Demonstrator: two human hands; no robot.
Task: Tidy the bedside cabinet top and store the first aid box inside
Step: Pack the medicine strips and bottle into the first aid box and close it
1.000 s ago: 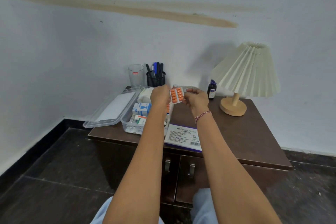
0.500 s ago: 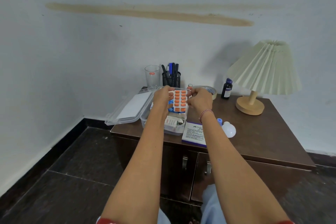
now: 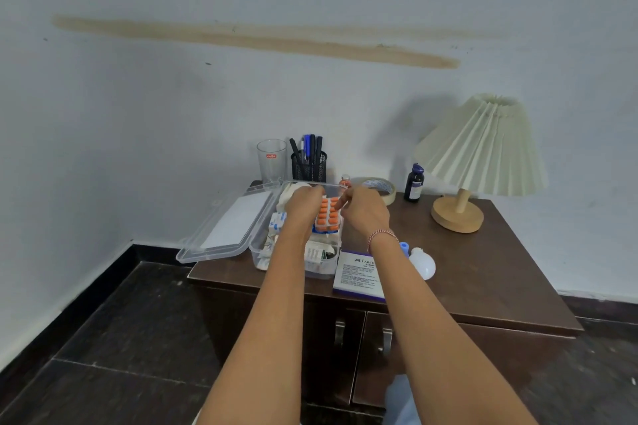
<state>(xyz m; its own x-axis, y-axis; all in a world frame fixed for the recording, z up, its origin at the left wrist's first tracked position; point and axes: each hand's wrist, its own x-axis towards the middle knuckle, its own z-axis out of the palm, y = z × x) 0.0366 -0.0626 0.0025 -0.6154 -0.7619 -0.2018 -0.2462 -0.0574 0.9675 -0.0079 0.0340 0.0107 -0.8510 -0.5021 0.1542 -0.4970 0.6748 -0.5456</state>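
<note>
Your dark wooden bedside cabinet (image 3: 483,279) fills the middle of the view, its two front doors closed. On its far right corner stands the lamp (image 3: 483,148), with a pleated cream shade on a round wooden base. The first aid box (image 3: 324,269), clear plastic, sits on the cabinet top at the left front. Its lid (image 3: 231,228) is thrown open to the left and overhangs the cabinet edge, and packets and dressings fill the tub.

Your left hand (image 3: 303,205) and right hand (image 3: 364,212) are close together over the open box. Just right of the box lies a flat white pack (image 3: 357,274) with a purple edge, partly under your right forearm. At the back, against the wall, are:

- a clear tumbler (image 3: 271,160)
- a black mesh pen pot (image 3: 309,167)
- a roll of tape (image 3: 381,187)
- a dark bottle (image 3: 413,183)

A white bulb (image 3: 423,264) lies near your right wrist.

Between your hands is the blister strip (image 3: 328,214) of orange tablets, low above the box contents. Your right fingertips pinch its top right corner. Your left fingers curl over its left edge and seem to grip it, though the back of the hand hides the contact.
</note>
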